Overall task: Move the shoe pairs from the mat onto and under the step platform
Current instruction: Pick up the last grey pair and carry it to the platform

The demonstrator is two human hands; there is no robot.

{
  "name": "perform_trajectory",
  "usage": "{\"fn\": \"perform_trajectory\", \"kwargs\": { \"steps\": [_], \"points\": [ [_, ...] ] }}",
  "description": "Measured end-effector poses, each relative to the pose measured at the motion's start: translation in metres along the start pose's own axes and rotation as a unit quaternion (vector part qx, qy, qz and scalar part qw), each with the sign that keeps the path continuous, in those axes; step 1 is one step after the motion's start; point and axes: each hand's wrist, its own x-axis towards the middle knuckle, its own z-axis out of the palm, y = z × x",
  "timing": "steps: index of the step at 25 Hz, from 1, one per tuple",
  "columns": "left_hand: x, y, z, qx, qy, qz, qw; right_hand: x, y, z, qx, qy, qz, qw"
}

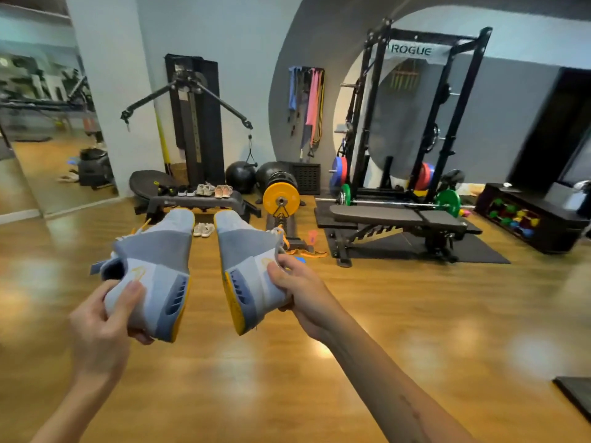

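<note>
The person is carrying a grey-and-yellow pair toward the step platform [204, 203] — the left hand [105, 318] pinching the left shoe [153, 270] at its heel, the right hand [297, 289] gripping the right shoe [246, 270] likewise. Heel-only holds are risking a slip — the glossy wooden floor [383, 314] is lying between, and the platform's top is already carrying several pairs, with one white pair [203, 229] underneath.

Head view, forward-down (hands near)

shoes [160, 251]: grey-blue, yellow soles | step platform [198, 202]: black
</note>
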Motion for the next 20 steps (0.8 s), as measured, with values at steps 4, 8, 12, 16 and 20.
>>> {"fn": "perform_trajectory", "kwargs": {
  "steps": [4,8,12,16,20],
  "points": [
    [0.078,-0.046,0.033,0.01,-0.012,0.011,1.0,0.089,0.002,-0.002,-0.03,0.012,0.001,0.999],
    [0.159,-0.088,0.083,-0.002,-0.009,0.002,1.0,0.188,0.008,-0.024,-0.014,0.003,-0.016,1.0],
    [0.237,-0.128,0.129,-0.006,-0.009,-0.005,1.0,0.301,0.011,-0.039,-0.025,-0.004,-0.013,1.0],
    [0.315,-0.173,0.158,-0.006,0.005,-0.018,1.0,0.415,0.019,-0.038,-0.035,-0.014,-0.014,0.999],
    [0.406,-0.244,0.168,0.02,0.017,-0.022,0.999,0.532,0.045,-0.02,-0.03,-0.026,-0.003,0.999]
  ]
}}
